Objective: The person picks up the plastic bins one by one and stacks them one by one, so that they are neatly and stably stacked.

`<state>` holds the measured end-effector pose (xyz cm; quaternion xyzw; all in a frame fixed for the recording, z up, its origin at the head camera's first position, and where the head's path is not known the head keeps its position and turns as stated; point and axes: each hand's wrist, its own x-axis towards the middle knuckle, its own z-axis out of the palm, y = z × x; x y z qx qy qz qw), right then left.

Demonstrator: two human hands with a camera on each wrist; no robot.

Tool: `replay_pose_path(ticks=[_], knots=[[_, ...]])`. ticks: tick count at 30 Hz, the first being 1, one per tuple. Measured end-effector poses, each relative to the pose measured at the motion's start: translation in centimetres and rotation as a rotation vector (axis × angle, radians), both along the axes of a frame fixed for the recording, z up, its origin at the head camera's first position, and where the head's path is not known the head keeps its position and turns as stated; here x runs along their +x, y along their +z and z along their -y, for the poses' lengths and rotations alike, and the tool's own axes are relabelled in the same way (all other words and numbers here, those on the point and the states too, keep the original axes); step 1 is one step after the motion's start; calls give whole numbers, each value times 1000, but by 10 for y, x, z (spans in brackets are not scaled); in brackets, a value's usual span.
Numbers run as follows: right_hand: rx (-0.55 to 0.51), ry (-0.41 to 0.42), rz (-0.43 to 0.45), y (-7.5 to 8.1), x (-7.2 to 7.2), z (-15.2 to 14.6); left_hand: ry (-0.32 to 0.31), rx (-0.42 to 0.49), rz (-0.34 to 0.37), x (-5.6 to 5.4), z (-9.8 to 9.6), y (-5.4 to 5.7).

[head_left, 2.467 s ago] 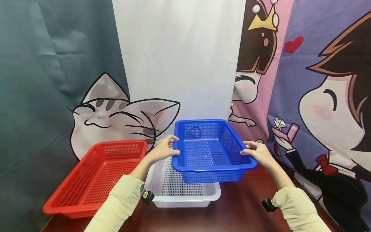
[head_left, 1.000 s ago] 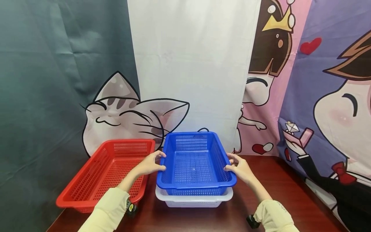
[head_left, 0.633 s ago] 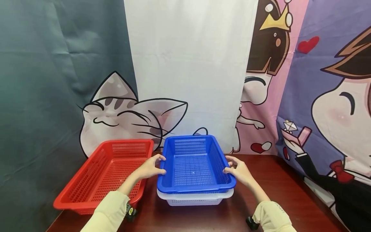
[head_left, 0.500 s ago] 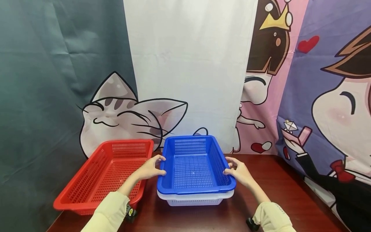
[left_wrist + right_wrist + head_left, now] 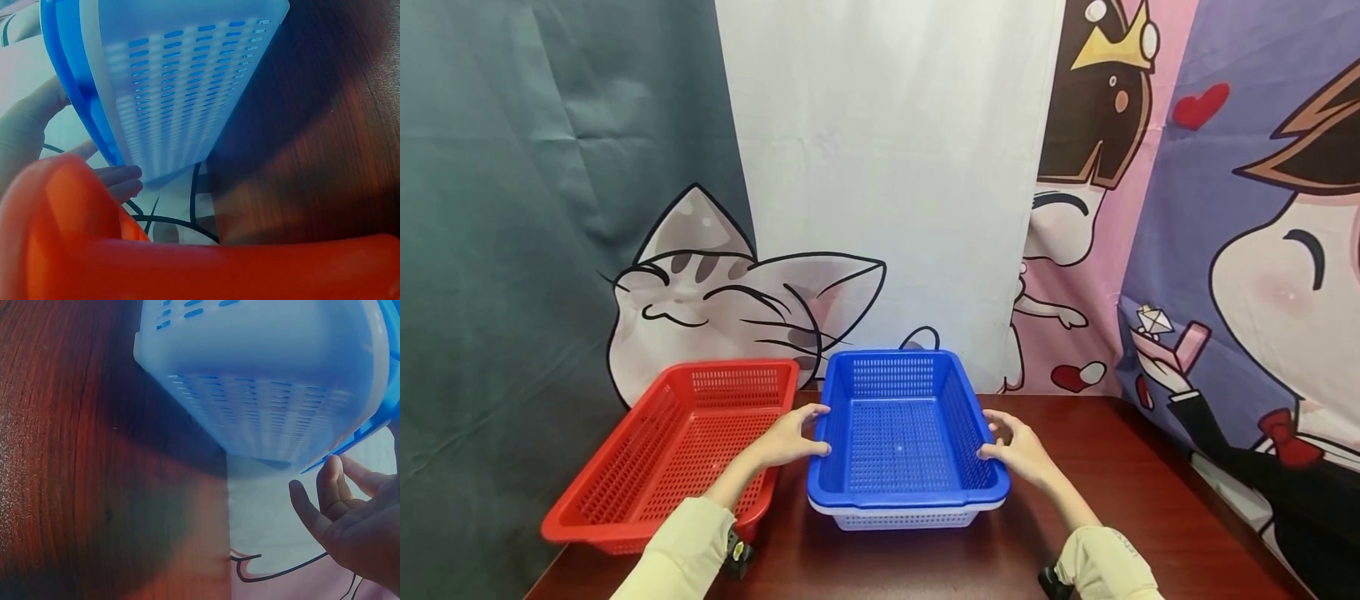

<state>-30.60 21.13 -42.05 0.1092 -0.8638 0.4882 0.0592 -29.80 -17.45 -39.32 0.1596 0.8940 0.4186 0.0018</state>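
Note:
A blue plastic basket (image 5: pixel 901 500) sits nested inside a white basket (image 5: pixel 904 521) on the table, their rims almost together at the front. On its left rim, my left hand (image 5: pixel 786 437) holds on, thumb over the edge and fingers outside. The right hand (image 5: pixel 1021 450) grips the opposite rim in the same way. Both wrist views show the perforated white wall (image 5: pixel 181 94) under the blue rim (image 5: pixel 69 69). Fingers of the right hand (image 5: pixel 369 519) bend beside the rim in the right wrist view.
A larger red basket (image 5: pixel 737 383) stands to the left, close beside the left forearm. Dark brown wooden table (image 5: pixel 1097 467) extends to the right. Behind everything hangs a printed curtain (image 5: pixel 880 167) with cartoon figures.
Both hands brought the blue basket left over the white one and lowered it in. Over the last half second it sank slightly further, hiding more of the white rim.

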Motion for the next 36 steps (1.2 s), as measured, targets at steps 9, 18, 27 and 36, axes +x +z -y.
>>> replay_pose_path(ticks=[9, 18, 27, 36], knots=[[-26, 51, 14, -4, 2, 0, 19, 2, 13, 4, 2, -5], [-18, 72, 29, 3, 0, -6, 17, -2, 7, -1, -4, 1], [32, 77, 30, 12, 1, -21, -25, -33, -54, -11, -15, 7], [53, 61, 34, 2, 6, -27, -27, 12, -35, -4, -27, -3]])
